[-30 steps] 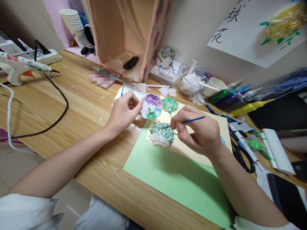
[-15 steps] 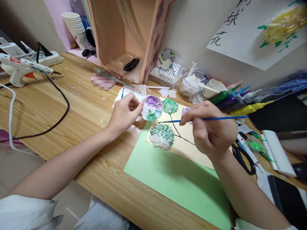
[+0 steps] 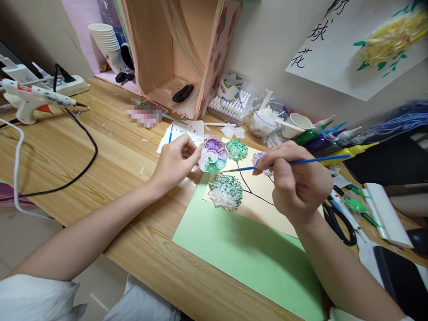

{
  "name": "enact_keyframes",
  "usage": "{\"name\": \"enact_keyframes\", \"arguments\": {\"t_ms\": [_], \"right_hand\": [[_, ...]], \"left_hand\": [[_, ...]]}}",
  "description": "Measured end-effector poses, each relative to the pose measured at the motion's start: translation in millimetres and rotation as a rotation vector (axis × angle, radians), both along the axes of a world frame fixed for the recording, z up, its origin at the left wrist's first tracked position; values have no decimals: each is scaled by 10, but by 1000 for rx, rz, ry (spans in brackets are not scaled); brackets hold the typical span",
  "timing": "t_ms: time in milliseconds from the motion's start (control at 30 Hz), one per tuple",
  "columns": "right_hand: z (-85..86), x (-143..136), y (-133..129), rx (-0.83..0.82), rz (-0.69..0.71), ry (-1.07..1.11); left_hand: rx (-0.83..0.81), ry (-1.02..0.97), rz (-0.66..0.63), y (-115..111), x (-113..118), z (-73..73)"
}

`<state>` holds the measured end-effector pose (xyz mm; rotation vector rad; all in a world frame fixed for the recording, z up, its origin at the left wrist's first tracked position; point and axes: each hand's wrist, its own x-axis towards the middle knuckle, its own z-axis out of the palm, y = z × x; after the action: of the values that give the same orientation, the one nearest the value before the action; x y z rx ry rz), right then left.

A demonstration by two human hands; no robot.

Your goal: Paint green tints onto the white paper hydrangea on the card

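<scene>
Pinched by its edge in my left hand is a small flower-shaped paint palette with purple, green and bluish paint in its wells. My right hand grips a thin blue paintbrush, its tip close to the palette's lower right edge; whether they touch I cannot tell. Below the tip, a round textured flower head, green above and white below, sits on the cream card. Another, fully green flower head is further back. A purple one is partly hidden behind my right hand. Dark stem lines run across the card.
Green paper lies under the card. At left stand a hot glue gun and its black cable. Paint bottles, a paper cup and a cotton swab box line the back. Black scissors lie at right.
The brush has tilted slightly, its rear end rising, and my right hand has shifted a little right. The palette sits slightly lower in view, still in my left hand.
</scene>
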<state>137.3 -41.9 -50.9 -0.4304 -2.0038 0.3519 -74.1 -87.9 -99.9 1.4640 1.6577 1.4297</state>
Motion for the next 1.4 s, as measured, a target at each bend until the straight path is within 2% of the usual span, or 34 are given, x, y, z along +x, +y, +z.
{"name": "enact_keyframes", "arguments": {"t_ms": [200,367,533,1400], "right_hand": [[-26,-10,-16,24,91,-146],[-47,-56,-22,61,143,-187],[-50,-86,-26,104,133,-231],[-64,-102,-20,118,128,-309]], "left_hand": [[8,-12,-5,0,-3,1],[15,-14,-8,1,-3,4],[18,-20,-10,-2,-1,3],[28,-23,2,3,-1,10]]}}
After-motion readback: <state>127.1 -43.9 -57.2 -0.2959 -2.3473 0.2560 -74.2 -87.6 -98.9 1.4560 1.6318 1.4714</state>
